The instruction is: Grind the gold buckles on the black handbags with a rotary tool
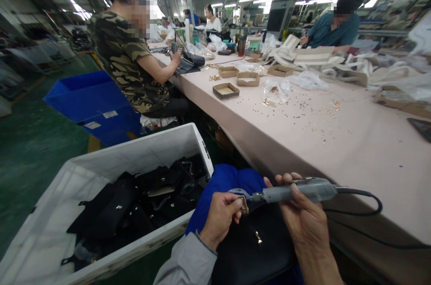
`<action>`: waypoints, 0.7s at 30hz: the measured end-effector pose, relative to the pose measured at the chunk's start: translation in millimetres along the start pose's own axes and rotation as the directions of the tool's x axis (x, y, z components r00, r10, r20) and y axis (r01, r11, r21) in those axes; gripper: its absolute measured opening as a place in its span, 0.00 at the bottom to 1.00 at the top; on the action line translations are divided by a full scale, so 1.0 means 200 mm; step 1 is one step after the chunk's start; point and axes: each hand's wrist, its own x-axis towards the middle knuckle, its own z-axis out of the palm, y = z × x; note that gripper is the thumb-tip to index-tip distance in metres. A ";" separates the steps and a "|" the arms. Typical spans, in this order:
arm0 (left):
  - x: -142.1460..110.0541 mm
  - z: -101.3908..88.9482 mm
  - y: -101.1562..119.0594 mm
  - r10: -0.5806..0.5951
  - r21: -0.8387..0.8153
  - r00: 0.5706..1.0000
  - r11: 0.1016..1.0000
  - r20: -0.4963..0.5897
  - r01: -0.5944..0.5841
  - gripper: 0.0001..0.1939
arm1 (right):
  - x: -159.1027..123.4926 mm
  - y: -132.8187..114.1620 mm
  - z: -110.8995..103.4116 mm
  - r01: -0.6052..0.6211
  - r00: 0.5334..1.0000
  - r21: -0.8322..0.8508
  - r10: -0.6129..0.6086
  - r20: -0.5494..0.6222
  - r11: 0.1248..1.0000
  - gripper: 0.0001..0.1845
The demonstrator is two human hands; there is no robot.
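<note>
In my right hand point(305, 215) lies a grey corded electric screwdriver point(299, 190), fingers wrapped round its body and its tip pointing left. The tip meets a small gold metal clasp plate point(244, 205), which my left hand point(222, 215) pinches between thumb and fingers. Below both hands a black bag point(252, 249) rests on my lap over blue cloth point(229, 177). A little gold fitting point(258, 237) sits on the bag's front. Whether a screw is at the screwdriver's tip is too small to tell.
To the left stands a white bin point(134, 148) holding several black bags point(124, 208). Small cardboard trays point(226, 90), loose gold parts and plastic bags lie on the long table point(269, 132). A co-worker in camouflage point(124, 56) sits beyond a blue bin point(101, 105).
</note>
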 end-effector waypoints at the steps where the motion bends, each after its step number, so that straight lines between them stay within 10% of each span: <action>1: 0.00 0.00 0.00 -0.002 -0.004 1.000 1.000 -0.001 0.002 0.15 | 0.00 0.00 0.00 -0.003 1.000 0.001 0.003 0.002 1.000 0.17; 21: 0.00 0.01 0.01 -0.003 0.093 1.000 0.996 0.018 0.001 0.15 | 0.03 -0.11 -0.02 0.025 0.997 0.049 -0.021 -0.080 0.998 0.14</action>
